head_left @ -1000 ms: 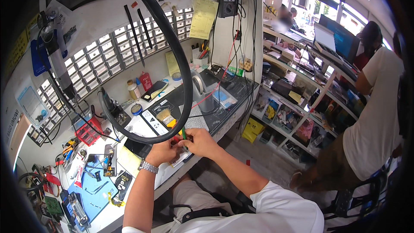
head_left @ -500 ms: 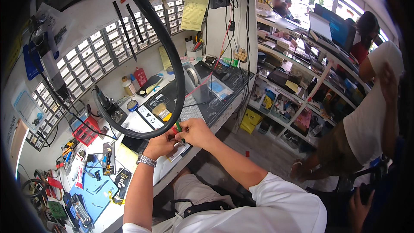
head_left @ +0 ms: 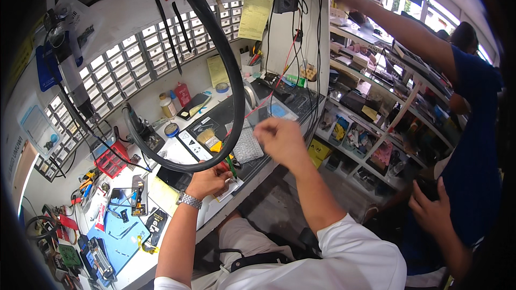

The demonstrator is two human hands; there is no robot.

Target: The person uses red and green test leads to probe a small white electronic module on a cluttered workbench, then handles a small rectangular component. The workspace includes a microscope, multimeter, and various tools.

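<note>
My left hand [head_left: 207, 181], with a metal watch [head_left: 189, 201] at the wrist, is closed around a slim green tool [head_left: 231, 166] at the bench's front edge. A white piece [head_left: 228, 189] lies beneath its fingers; what kind it is I cannot make out. My right hand [head_left: 282, 140], blurred by motion, is raised apart from the left, near a sheet of bubble wrap [head_left: 248, 144]. Its fingers are bent together, and anything between them is too small to see. Just beyond my left hand lies a brush [head_left: 208, 137] with pale bristles, next to a yellow handle [head_left: 216, 145].
A thick black ring [head_left: 235, 86] arches over the bench in front of my hands. Phone parts lie on a blue mat [head_left: 115, 241] at left, near a red rack [head_left: 112, 159]. Small drawers [head_left: 129, 56] line the wall. At right, a person in blue [head_left: 462, 129] reaches toward the shelves.
My right hand has left my left hand and moved up and right. The left hand keeps the green tool. The person in blue has stretched an arm across the upper right.
</note>
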